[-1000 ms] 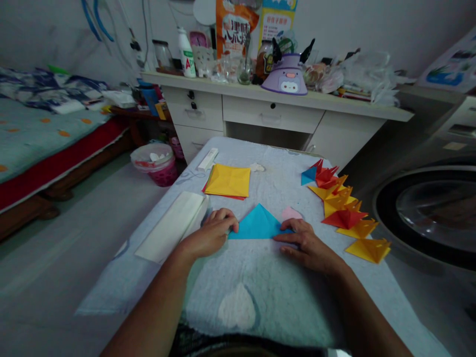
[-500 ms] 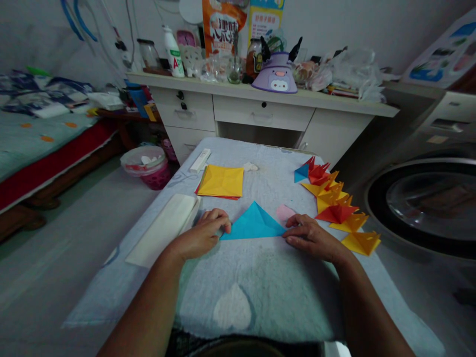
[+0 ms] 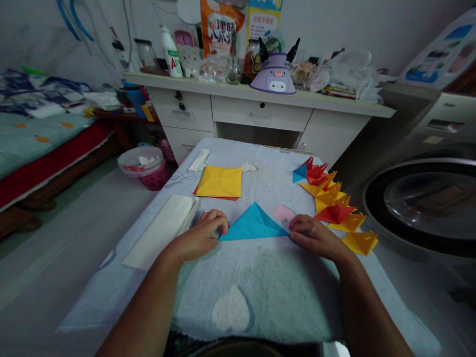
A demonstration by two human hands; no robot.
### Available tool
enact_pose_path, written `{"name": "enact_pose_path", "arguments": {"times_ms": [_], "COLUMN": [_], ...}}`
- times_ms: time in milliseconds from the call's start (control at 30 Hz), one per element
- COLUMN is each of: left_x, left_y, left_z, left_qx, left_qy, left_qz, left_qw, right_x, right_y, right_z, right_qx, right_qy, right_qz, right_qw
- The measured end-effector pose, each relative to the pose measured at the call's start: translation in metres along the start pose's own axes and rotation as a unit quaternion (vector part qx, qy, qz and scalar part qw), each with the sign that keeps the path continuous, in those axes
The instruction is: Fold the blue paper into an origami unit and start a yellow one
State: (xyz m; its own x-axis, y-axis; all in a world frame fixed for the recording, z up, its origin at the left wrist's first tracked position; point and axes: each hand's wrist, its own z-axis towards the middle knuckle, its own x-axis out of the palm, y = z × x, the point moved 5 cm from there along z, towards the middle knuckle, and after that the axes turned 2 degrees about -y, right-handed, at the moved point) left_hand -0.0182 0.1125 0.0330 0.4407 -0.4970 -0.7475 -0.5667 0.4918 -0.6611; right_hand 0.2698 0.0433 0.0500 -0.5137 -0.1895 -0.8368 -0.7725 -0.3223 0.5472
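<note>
A blue paper folded into a triangle [image 3: 253,225] lies flat on the towel-covered table [image 3: 241,287]. My left hand [image 3: 201,235] has its fingers curled and pinches the triangle's left corner. My right hand [image 3: 314,237] has its fingers bent and presses the right corner. A small pink paper piece [image 3: 283,213] lies just behind my right hand. A stack of yellow and red paper squares [image 3: 219,182] sits farther back. A row of folded yellow, red and blue paper shapes [image 3: 334,206] runs along the right edge.
A long white box [image 3: 161,229] lies at the table's left edge, a small white stick [image 3: 198,160] behind it. A cluttered white desk [image 3: 260,106] stands beyond. A pink bin [image 3: 143,166] and a bed [image 3: 40,144] are at left, a washing machine [image 3: 424,203] at right.
My right hand has slid right along the triangle's bottom edge to its right corner. The left hand stays at the left corner. The view shifted slightly.
</note>
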Motion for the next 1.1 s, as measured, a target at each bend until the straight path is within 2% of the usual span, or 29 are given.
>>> {"name": "enact_pose_path", "arguments": {"times_ms": [133, 233, 533, 700, 767, 867, 967, 1100], "left_x": [-0.001, 0.000, 0.006, -0.002, -0.004, -0.002, -0.004, -0.016], "left_y": [-0.002, -0.002, -0.001, -0.008, -0.009, -0.011, -0.018, -0.038], "left_z": [0.000, 0.001, 0.011, 0.013, 0.012, 0.010, 0.006, 0.004], "left_qx": [-0.003, -0.013, -0.022, 0.018, 0.031, 0.021, 0.016, 0.014], "left_qy": [-0.008, -0.017, -0.111, -0.196, -0.218, -0.236, -0.280, -0.332], "left_qz": [0.004, 0.012, 0.011, -0.112, -0.183, -0.252, -0.266, -0.238], "left_qw": [1.000, 1.000, 0.994, 0.974, 0.958, 0.938, 0.922, 0.913], "right_x": [0.001, 0.009, 0.022, 0.013, 0.009, 0.009, 0.014, 0.014], "right_y": [-0.003, 0.002, 0.002, 0.005, 0.007, 0.008, 0.005, 0.000], "right_z": [0.002, 0.005, 0.012, 0.010, 0.009, 0.008, 0.007, 0.005], "right_qx": [0.040, 0.041, 0.049, 0.012, 0.011, 0.033, 0.056, 0.066], "right_qy": [-0.073, -0.079, -0.107, -0.171, -0.198, -0.222, -0.229, -0.268], "right_qz": [-0.006, -0.021, -0.020, 0.095, 0.176, 0.310, 0.412, 0.474], "right_qw": [0.996, 0.996, 0.993, 0.981, 0.964, 0.924, 0.880, 0.836]}}
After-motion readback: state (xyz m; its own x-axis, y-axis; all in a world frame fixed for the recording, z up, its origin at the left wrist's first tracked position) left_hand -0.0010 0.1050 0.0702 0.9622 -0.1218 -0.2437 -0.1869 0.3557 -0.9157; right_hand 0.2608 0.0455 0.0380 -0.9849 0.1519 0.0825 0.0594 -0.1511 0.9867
